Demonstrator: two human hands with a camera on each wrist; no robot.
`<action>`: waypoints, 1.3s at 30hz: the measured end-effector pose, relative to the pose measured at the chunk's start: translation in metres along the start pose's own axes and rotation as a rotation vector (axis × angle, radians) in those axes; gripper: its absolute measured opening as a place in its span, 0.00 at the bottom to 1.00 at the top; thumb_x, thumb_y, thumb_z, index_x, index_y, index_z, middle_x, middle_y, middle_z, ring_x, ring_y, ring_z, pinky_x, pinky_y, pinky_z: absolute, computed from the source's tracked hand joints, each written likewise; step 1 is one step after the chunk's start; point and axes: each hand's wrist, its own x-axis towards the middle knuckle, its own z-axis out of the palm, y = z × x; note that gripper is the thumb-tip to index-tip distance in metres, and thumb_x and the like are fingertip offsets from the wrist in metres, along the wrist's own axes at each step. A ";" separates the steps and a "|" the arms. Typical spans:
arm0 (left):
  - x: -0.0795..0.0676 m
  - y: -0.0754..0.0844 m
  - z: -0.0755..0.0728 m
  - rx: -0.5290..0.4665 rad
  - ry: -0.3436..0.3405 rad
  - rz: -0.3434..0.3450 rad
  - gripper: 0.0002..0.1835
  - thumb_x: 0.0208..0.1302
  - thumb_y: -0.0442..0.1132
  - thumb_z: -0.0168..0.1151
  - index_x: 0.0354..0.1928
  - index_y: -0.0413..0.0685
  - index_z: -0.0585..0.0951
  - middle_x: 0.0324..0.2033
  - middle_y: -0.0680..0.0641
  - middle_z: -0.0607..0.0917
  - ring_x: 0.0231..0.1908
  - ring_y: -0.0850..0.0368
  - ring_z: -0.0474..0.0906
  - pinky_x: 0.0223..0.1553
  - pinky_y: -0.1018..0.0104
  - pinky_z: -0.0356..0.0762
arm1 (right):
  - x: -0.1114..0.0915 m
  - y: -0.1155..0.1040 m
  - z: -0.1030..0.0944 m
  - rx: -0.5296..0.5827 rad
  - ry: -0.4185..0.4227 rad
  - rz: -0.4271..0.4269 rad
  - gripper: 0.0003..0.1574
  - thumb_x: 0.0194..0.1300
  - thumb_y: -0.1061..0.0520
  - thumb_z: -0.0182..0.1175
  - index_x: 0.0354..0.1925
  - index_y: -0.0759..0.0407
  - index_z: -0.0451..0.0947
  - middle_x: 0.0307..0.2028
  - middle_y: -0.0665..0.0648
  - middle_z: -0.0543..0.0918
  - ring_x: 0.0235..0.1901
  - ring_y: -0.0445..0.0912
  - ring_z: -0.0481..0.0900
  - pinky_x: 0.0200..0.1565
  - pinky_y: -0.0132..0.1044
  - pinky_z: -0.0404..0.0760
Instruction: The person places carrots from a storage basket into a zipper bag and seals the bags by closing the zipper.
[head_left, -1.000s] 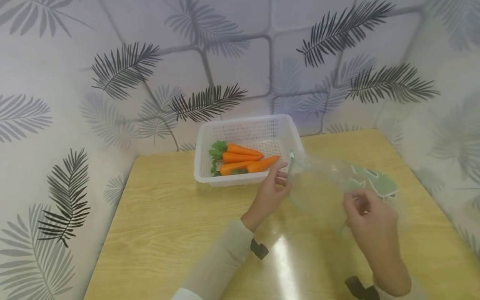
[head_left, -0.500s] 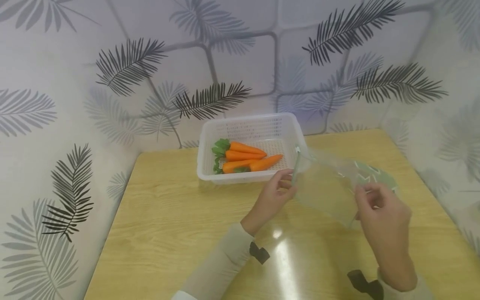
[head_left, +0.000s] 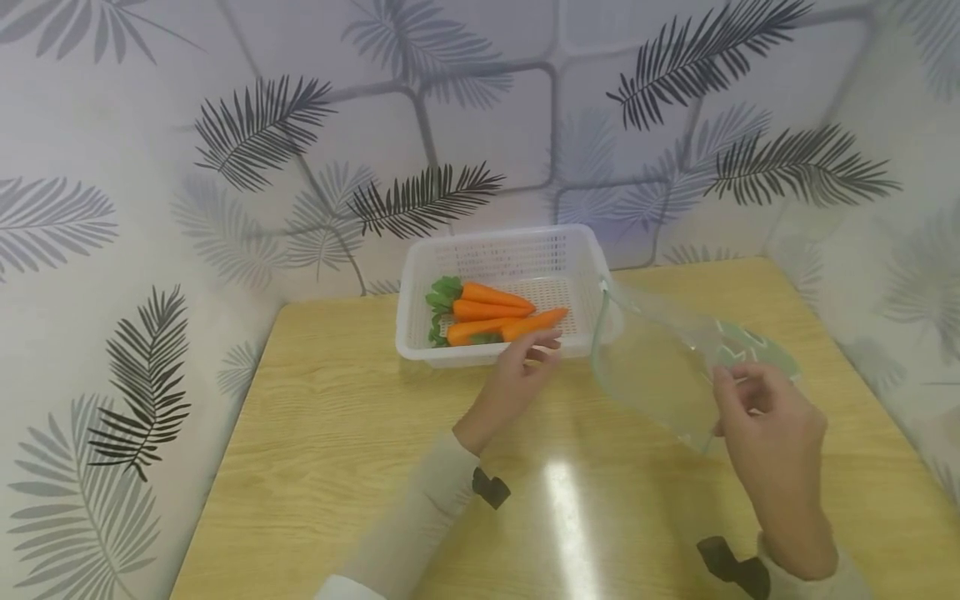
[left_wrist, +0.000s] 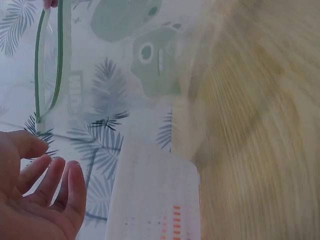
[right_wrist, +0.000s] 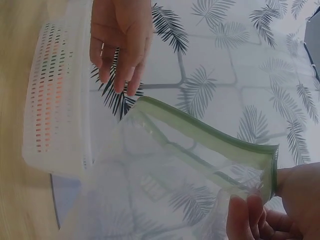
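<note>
My right hand pinches the edge of a clear zip bag with a green seal and green print. In the right wrist view the bag's mouth gapes, its green zip strip running away from my fingers. My left hand holds nothing; its fingers are loosely bent near the front rim of a white plastic basket. The left wrist view shows that hand apart from the bag. Several orange carrots with green tops lie in the basket.
A wooden table carries the basket near its back edge. Behind it rises a wall covered with a leaf pattern. The bag overlaps the basket's right end in the head view.
My left hand has let go of the bag's edge and moved left toward the carrots. My right hand has shifted slightly right, still holding the bag.
</note>
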 end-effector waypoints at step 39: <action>0.086 -0.108 -0.113 -0.102 -0.604 0.682 0.26 0.61 0.35 0.30 0.59 0.34 0.65 0.58 0.37 0.66 0.59 0.40 0.59 0.57 0.49 0.58 | 0.003 0.002 -0.007 -0.028 -0.025 0.034 0.10 0.57 0.57 0.59 0.33 0.64 0.76 0.15 0.52 0.77 0.09 0.33 0.71 0.12 0.20 0.68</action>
